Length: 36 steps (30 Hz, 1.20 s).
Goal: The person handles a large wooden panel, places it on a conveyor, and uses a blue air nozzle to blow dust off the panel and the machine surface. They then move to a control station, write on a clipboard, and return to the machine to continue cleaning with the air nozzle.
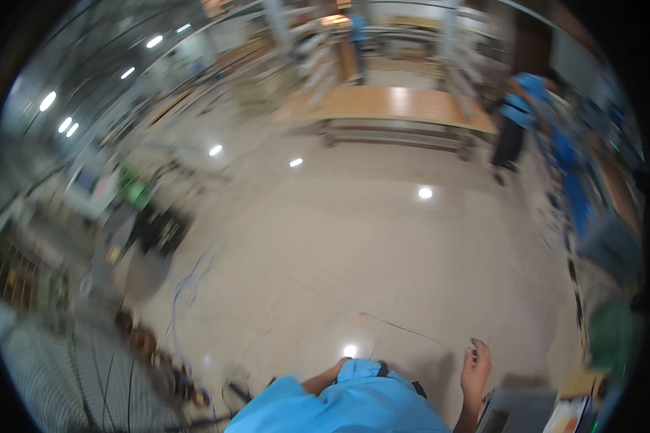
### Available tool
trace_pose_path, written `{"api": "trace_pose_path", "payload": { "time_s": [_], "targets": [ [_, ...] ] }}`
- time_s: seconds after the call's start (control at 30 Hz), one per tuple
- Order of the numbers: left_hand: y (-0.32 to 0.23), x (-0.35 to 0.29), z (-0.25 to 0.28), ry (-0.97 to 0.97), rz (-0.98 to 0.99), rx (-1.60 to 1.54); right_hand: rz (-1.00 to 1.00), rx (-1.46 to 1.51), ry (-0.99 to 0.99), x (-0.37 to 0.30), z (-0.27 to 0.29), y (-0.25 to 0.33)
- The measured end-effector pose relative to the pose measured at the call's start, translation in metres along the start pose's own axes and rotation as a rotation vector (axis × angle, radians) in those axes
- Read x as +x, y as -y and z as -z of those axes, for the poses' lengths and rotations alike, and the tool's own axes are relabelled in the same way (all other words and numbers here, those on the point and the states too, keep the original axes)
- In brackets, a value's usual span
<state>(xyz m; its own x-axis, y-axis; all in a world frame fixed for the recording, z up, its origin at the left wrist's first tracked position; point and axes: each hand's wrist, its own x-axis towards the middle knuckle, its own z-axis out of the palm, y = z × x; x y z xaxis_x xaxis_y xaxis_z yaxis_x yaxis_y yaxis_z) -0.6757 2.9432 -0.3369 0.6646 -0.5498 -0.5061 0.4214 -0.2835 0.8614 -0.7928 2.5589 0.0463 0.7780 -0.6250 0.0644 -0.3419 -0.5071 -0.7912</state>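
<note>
My right hand hangs beside my body at the lower right, over the tiled floor. Its fingers are loosely bent and a little apart, and nothing shows in them. Just below it stands a grey box-like thing. My left hand is at the front of my blue shirt, by the hem. The cloth hides most of its fingers, so whether it holds anything is unclear.
A long wood-topped table stands ahead on a low frame. A person in blue bends over equipment at the right. Blue cable trails along the floor at left, near machinery and wire mesh. The picture is motion-blurred.
</note>
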Motion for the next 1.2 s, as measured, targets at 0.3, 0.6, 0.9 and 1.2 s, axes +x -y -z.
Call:
{"api": "trace_pose_path", "payload": {
  "time_s": [0.3,0.6,0.9,1.2],
  "targets": [
    [-0.129,0.092,0.041,-0.148,0.615,0.303,-0.341,-0.151,-0.096,-0.092,-0.023,-0.097],
    [-0.173,0.104,-0.042,0.066,0.470,0.175,-1.027,-0.015,0.099,-0.292,-0.112,-0.249],
    [-0.095,0.033,-0.058,0.418,0.275,0.760,-1.357,0.382,0.196,-0.271,-0.107,-0.288],
    [-0.043,-0.044,0.077,-0.435,0.521,0.199,-0.952,0.330,0.218,-0.048,-0.132,-0.265]
  ]
}}
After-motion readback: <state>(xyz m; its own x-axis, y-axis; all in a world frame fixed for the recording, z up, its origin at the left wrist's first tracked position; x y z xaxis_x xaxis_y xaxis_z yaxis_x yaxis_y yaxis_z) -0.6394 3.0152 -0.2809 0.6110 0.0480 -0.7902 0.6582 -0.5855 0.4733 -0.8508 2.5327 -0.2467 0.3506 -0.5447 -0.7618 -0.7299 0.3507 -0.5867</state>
